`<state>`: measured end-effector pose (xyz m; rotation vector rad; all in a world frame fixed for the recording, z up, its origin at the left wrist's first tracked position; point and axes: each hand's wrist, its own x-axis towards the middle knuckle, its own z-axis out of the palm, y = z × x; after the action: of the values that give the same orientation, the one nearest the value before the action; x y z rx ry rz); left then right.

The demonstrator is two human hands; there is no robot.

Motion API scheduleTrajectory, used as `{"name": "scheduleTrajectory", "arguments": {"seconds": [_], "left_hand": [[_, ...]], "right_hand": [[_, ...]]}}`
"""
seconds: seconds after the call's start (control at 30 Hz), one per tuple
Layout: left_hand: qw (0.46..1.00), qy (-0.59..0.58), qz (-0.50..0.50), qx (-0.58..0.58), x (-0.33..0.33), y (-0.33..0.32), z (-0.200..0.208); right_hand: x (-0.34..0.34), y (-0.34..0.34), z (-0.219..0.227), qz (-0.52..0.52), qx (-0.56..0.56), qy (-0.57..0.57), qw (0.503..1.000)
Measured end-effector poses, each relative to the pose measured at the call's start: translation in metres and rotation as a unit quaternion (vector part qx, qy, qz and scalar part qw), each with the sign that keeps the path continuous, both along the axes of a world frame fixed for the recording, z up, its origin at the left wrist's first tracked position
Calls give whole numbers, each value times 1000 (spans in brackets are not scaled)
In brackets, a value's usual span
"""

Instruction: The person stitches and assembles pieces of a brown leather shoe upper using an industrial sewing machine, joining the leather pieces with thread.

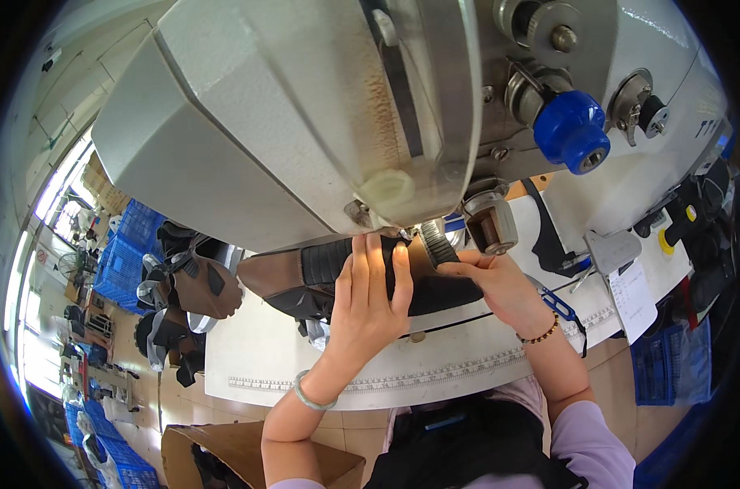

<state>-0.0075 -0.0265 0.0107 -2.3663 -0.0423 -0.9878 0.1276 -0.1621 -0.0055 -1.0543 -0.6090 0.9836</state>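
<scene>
A brown and black shoe upper (276,275) lies on the white sewing machine table, under the head of a large grey sewing machine (248,122). My left hand (368,285) rests on the upper with its fingers stretched out flat, their tips close to the needle area. To the right of the needle, my right hand (500,285) pinches the edge of the upper between thumb and fingers. A ridged dark strip (439,244) stands up by the right fingertips. The machine's lower parts hide the stitching point.
A blue knob (572,133) juts from the machine. Blue-handled scissors (555,306) lie right of my right hand, near a black strip (549,240) and a paper card (632,301). More shoe uppers (203,285) hang at the left. A cardboard box (337,463) stands below.
</scene>
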Motion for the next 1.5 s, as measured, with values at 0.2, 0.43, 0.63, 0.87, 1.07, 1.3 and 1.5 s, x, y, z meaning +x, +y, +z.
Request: {"name": "scheduleTrajectory", "arguments": {"seconds": [0.2,0.43,0.63,0.87,1.07,1.3,1.5], "left_hand": [[1000,4,-17,-21,-1,2,1],[997,8,-32,-73,-1,7,-6],[995,-38,-14,-90,-8,-5,-56],[994,-94,-59,1,3,16,-52],[993,-76,-90,-16,-5,19,-26],[988,-51,-143,14,-3,31,-25],[985,-76,-157,20,-4,31,-20]], "right_hand": [[-1,-1,-5,-17,18,-15,1000],[-2,2,-9,-25,60,-15,998],[11,-3,-16,76,14,-35,996],[-3,2,-28,57,68,-64,994],[-21,1,-23,-16,80,-58,995],[-27,0,-34,-43,159,-13,986],[-28,-2,-31,-36,178,-16,983]]}}
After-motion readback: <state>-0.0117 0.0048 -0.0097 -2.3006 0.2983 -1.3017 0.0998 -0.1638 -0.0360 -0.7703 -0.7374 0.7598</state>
